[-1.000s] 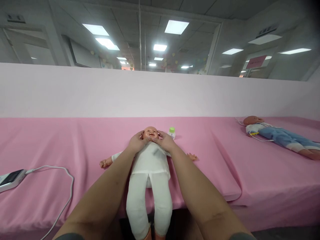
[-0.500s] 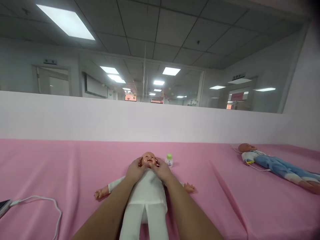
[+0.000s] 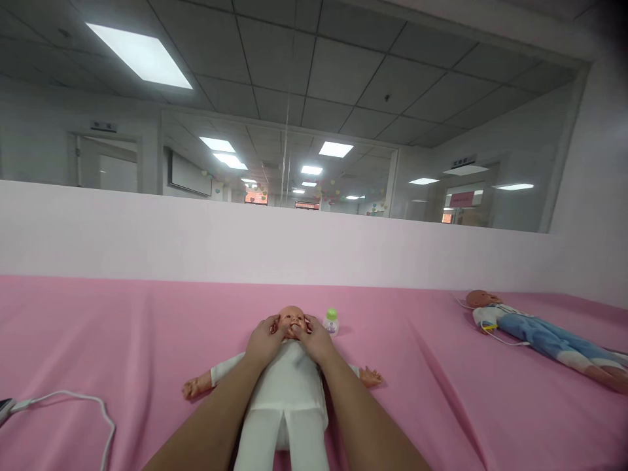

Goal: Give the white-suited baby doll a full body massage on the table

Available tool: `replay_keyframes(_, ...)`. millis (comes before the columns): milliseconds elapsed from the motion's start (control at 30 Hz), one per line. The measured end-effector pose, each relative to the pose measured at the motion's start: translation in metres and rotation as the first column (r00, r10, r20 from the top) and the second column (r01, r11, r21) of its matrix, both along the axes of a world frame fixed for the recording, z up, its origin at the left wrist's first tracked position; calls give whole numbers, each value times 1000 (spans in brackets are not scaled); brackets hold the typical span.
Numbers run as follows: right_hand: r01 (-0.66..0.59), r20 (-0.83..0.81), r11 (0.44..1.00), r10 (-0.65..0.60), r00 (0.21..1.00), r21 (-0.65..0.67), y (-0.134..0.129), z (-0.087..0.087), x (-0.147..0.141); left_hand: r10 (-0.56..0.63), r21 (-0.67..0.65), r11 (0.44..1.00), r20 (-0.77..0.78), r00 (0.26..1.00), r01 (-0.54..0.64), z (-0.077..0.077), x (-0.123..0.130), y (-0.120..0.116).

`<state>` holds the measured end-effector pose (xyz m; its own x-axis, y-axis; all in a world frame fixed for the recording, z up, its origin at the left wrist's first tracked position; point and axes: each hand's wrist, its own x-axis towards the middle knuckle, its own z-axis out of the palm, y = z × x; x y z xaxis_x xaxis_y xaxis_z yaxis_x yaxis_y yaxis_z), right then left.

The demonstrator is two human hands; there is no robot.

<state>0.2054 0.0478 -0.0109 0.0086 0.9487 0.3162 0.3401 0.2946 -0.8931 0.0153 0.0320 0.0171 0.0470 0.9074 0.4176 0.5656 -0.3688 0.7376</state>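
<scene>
A baby doll (image 3: 289, 383) in a white top and white trousers lies on its back in front of me, arms spread to both sides. My left hand (image 3: 265, 340) cups one side of the doll's head, its thumb on the cheek by the mouth. On the other side my right hand (image 3: 316, 337) holds the head the same way, with the thumb at the mouth and chin. The fingers of both hands curl around the sides of the head and are partly hidden. Just right of my right hand stands a small white bottle (image 3: 331, 323) with a green cap.
A pink cloth (image 3: 402, 392) covers the surface. At the right lies a second doll (image 3: 530, 330) in blue trousers, with thin tubing. A white cable (image 3: 73, 392) runs from a device at the left edge. Behind stands a low white wall (image 3: 245, 242) topped by a window.
Both thumbs have shifted upward on the doll's face, closer to its mouth. The hands still hold its head. The view has tilted slightly, so everything sits a little lower.
</scene>
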Motion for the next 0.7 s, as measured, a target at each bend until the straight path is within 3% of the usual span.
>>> replay_keyframes(267,82,170,996,-77,982,-24,-18,16,0,25,14,1000,-39,999,-24,-7,3,8)
replay_keyframes(700,83,154,994,-71,985,-71,-18,20,3,53,2,999,-70,996,-53,-13,5,18)
